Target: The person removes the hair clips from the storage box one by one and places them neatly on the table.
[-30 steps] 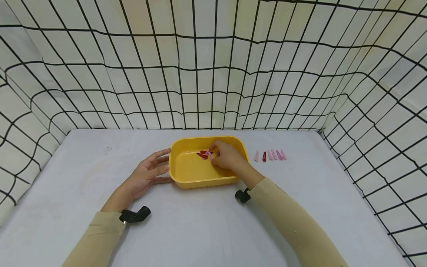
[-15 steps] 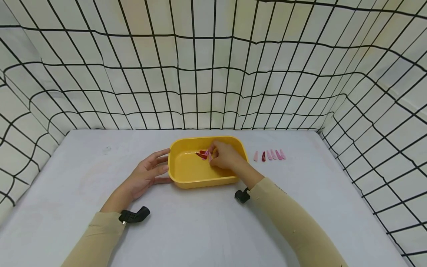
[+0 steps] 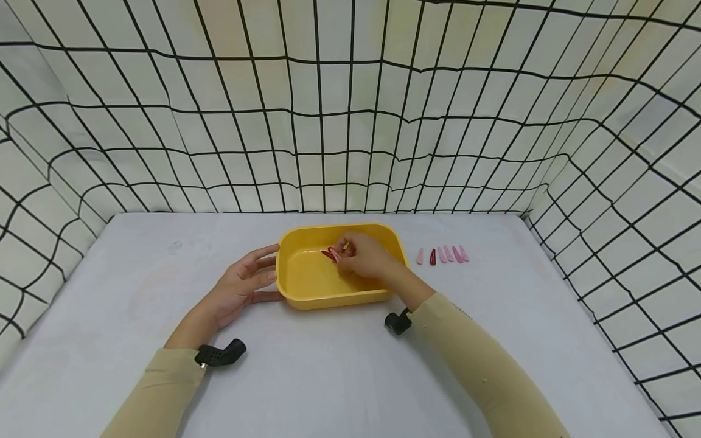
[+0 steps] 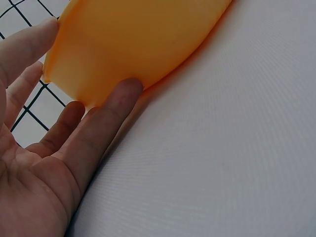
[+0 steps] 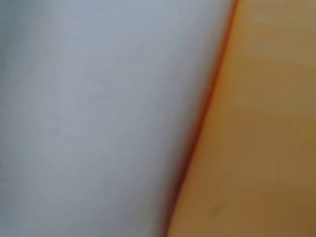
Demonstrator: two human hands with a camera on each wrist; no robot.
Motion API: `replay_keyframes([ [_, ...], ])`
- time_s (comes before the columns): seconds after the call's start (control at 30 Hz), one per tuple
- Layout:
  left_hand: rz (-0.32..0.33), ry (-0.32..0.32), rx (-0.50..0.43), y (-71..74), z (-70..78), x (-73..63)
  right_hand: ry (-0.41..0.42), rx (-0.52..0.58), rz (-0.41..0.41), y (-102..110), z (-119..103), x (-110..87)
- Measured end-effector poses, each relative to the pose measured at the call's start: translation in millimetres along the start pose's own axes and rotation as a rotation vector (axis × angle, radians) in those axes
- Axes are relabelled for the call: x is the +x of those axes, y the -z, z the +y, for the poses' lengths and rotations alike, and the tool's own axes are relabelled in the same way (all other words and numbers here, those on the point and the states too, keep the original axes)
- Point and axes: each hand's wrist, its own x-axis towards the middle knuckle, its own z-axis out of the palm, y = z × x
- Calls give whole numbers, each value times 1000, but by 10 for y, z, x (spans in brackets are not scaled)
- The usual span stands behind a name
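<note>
A yellow tray [image 3: 306,285] stands on the white table, holding a small pile of red hair clips [image 3: 328,254] and a pink hair clip [image 3: 336,255]. Reaching into it from the right, my right hand [image 3: 364,255] pinches the pink clip between thumb and fingers; the fingers partly cover the pile. My left hand [image 3: 243,283] rests against the tray's left end with its fingers spread and fairly straight. In the left wrist view the fingertips [image 4: 129,89] touch the tray wall [image 4: 133,44]. The right wrist view has only the tray's side [image 5: 261,148] and tablecloth, blurred.
To the right of the tray lies a row of several hair clips, among them a red clip [image 3: 432,257] and a light pink clip [image 3: 420,256] at its left end. A black net [image 3: 350,113] over white walls encloses the table [image 3: 306,377] at the back and sides.
My right fingers have moved slightly left within the tray, and the pink clip has shifted left toward the red ones. The left hand and tray hold their place.
</note>
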Motion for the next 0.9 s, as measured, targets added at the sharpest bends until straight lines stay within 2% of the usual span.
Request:
replay_keyframes([
  [0.1, 0, -3, -1, 8, 0, -2, 13, 87, 8, 15, -10, -3],
  [0.37, 2, -1, 4, 28, 5, -16, 65, 234, 15, 40, -62, -50],
  [0.53, 10, 4, 7, 30, 5, -26, 10, 364, 14, 73, -109, -95],
  [0.7, 7, 3, 6, 15, 0, -29, -55, 535, 120, 130, -133, -214],
  [0.8, 0, 3, -2, 8, -3, -23, -40, 630, 181, 174, -116, -310],
  [0.9, -6, -8, 4, 9, 0, -18, -21, 675, 219, 222, -82, -388],
])
